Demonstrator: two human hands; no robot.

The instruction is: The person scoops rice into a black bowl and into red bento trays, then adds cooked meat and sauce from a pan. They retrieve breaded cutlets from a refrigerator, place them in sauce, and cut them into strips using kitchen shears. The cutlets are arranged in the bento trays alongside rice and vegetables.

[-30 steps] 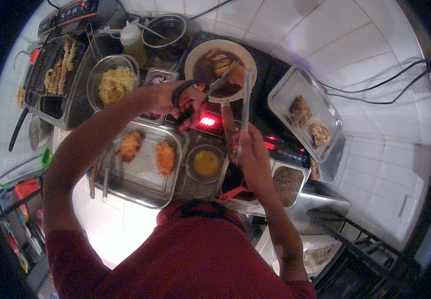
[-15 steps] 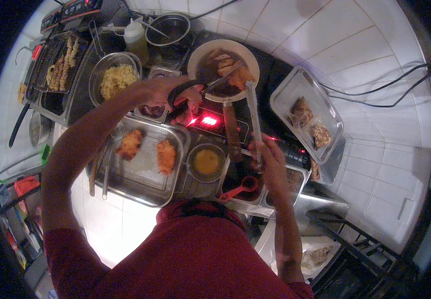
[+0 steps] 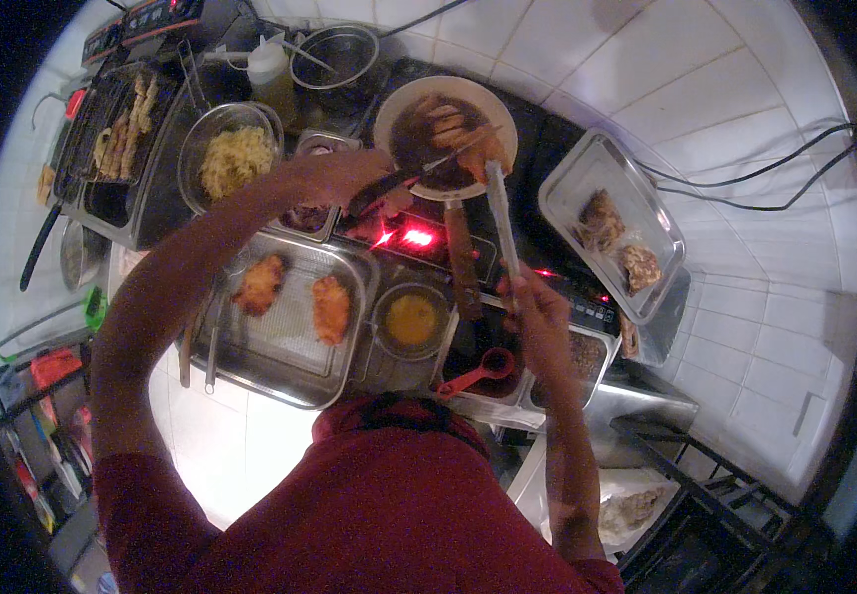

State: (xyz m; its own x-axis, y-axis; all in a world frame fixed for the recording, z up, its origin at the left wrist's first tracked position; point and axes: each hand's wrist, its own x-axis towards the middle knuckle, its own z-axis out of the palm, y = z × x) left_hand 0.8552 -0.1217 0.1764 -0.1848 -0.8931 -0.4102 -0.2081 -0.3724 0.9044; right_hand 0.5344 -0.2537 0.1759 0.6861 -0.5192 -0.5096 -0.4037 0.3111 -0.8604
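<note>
My left hand (image 3: 357,180) is closed around the dark handles of a pair of scissors (image 3: 440,160). Its blades reach over a pale-rimmed pan (image 3: 510,127) with a wooden handle (image 3: 462,262), at a piece of fried cutlet (image 3: 472,155) lying in dark sauce. Several cut strips (image 3: 442,117) sit beside that piece. In my right hand (image 3: 541,317) are metal tongs (image 3: 501,213), their tips on the cutlet at the pan's right side. Part of the scissors' handle is hidden by my left fingers.
Below my left forearm, a wire-racked tray (image 3: 295,388) holds two fried cutlets. Next to it are a bowl of yellow liquid (image 3: 413,319) and a red measuring spoon (image 3: 488,368). Shredded food fills a strainer (image 3: 235,163). Another metal tray (image 3: 664,233) stands right; a red-lit cooker panel (image 3: 416,238) glows.
The scissors' handles have come closer together, and my left hand has turned slightly at the pan. The tongs' tips have shifted a little left and stay on the cutlet.
</note>
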